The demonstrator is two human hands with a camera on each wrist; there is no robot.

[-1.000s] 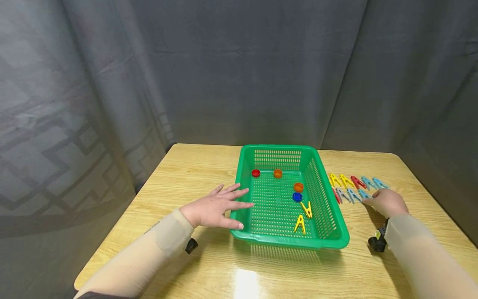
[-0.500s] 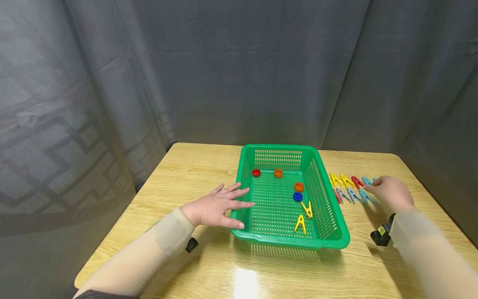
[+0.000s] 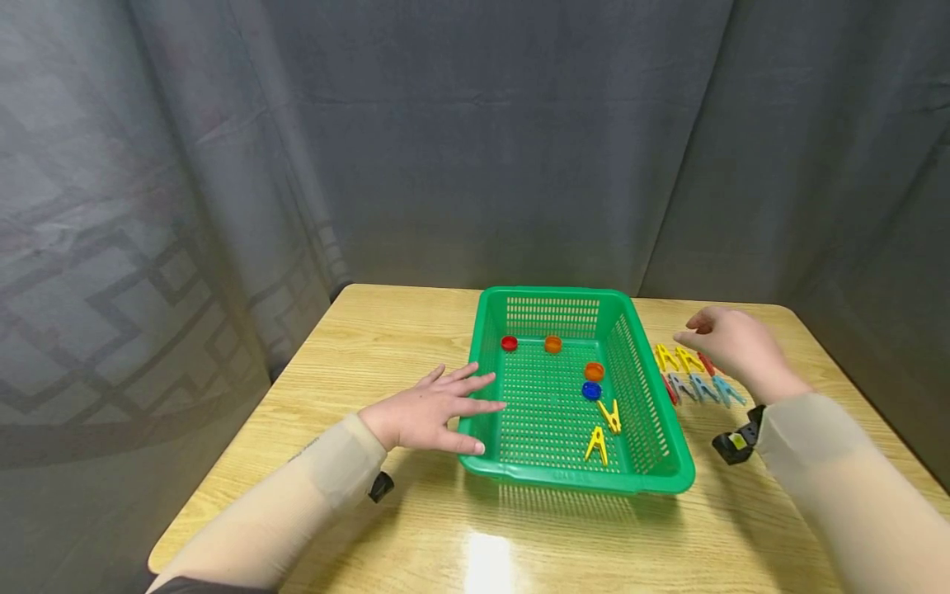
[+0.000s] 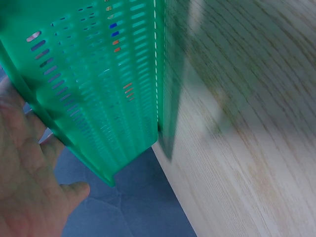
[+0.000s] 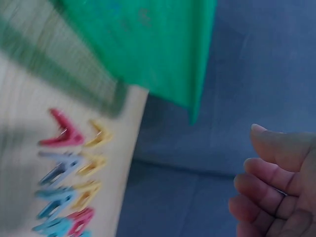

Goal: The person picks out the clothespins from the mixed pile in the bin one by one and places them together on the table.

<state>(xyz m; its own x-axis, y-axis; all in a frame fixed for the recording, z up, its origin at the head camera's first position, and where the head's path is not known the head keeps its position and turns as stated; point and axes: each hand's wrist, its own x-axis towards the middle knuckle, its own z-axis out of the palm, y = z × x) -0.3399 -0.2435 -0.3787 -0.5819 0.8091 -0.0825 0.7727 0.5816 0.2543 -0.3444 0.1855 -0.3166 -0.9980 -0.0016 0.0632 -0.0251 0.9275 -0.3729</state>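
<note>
A green plastic basket stands on the table. My left hand, fingers spread and straight, rests over its left rim; the left wrist view shows the palm against the basket's outer edge. To the basket's right, clothespins lie in two rows, among them yellow, red, grey and light blue. My right hand is raised over them, hiding part of the back row. Its fingers hang loosely bent, with nothing visible between them.
Inside the basket lie two yellow clothespins, two orange caps, a red cap and a blue cap. Grey curtains hang behind the wooden table and at its sides.
My right hand has lifted from the front row's right end, passed over the back row and moved left towards the basket. The left hand and the basket have stayed in place.
</note>
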